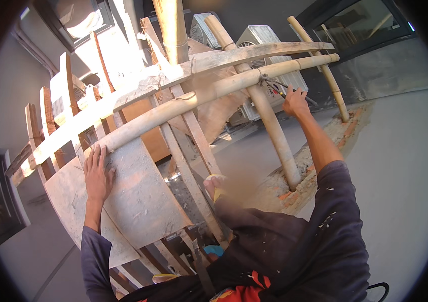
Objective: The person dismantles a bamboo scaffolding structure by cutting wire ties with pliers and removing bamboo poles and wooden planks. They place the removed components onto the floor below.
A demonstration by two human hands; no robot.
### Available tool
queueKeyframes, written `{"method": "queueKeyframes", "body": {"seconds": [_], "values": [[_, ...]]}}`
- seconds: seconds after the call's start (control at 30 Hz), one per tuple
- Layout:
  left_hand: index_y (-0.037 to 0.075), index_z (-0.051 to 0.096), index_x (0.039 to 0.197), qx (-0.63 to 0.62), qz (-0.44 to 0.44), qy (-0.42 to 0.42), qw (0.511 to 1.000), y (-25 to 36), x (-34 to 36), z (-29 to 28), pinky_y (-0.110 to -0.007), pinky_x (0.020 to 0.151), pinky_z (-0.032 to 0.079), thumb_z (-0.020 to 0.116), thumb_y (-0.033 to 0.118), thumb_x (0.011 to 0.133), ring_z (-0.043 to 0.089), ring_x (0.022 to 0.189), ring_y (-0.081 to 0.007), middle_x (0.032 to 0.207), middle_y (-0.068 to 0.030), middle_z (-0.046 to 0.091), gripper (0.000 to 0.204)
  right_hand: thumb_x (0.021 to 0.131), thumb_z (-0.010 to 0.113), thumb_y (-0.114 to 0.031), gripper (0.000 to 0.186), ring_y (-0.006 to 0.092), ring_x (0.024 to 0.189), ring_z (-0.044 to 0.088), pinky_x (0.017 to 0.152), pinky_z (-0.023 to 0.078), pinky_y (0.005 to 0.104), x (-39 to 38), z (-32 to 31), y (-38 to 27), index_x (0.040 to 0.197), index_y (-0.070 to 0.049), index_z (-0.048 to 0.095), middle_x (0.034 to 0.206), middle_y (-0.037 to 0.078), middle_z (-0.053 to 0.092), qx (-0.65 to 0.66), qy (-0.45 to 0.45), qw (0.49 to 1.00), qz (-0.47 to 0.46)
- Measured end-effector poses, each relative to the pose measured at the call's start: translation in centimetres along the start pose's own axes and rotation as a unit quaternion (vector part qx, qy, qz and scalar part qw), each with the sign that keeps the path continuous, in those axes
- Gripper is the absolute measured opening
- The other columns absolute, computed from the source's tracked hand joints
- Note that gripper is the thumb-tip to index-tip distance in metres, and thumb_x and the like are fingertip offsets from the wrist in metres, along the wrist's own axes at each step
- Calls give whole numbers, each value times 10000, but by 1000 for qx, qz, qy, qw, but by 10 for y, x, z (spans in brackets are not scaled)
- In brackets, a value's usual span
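My right hand (296, 102) is reached out to the right, its fingers closed on dark pliers (277, 89). The jaws of the pliers meet a wire tie (264, 78) where a long horizontal bamboo pole (219, 89) crosses an upright bamboo post (269, 126). My left hand (98, 173) lies with its fingers stretched out over the near left end of the bamboo pole. Its palm is above a dusty, pale board (141, 183), and nothing is held in it. Wire also binds the pole farther along.
A flat timber rail (214, 60) runs behind the pole. Wooden slats (189, 176) with gaps form a platform, where my sandalled foot (215, 185) stands. Air-conditioner units (262, 38) stand beyond. Broken masonry (294, 187) edges the grey surface at right.
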State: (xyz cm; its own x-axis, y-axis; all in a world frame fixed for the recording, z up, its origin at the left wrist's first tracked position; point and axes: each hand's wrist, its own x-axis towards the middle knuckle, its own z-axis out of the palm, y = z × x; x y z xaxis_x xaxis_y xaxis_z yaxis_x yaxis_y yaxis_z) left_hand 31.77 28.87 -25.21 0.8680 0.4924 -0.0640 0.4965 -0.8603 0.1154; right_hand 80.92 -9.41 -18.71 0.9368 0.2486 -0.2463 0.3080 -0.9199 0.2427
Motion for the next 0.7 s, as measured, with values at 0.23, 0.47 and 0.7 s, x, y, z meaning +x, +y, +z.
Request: {"method": "queueKeyframes", "body": {"seconds": [0.23, 0.47, 0.7], "values": [[130, 308, 1483, -2, -3, 5, 1000, -1, -1, 4, -460, 1145, 249, 680, 146, 806, 290, 1395, -329, 1514, -125, 328, 773, 917, 513, -202, 482, 380, 1202, 465, 955, 428, 544, -2, -3, -10, 1344, 5, 429, 1248, 204, 500, -157, 81, 983, -46], [99, 300, 1481, -11, -11, -6, 1000, 2, 7, -5, -454, 1129, 273, 693, 164, 802, 319, 1366, -331, 1494, -128, 344, 787, 911, 464, -154, 245, 312, 953, 676, 875, 482, 486, -3, -54, -32, 1039, -57, 650, 971, 127, 689, -272, 18, 954, -127], [37, 282, 1464, -30, -52, -75, 995, 12, 32, -12, -471, 1140, 242, 724, 297, 797, 265, 1378, -378, 1442, -196, 344, 842, 932, 429, -170, 248, 407, 946, 652, 819, 530, 483, 19, -12, 12, 1103, -54, 567, 998, 214, 661, -86, 32, 989, -119]]}}
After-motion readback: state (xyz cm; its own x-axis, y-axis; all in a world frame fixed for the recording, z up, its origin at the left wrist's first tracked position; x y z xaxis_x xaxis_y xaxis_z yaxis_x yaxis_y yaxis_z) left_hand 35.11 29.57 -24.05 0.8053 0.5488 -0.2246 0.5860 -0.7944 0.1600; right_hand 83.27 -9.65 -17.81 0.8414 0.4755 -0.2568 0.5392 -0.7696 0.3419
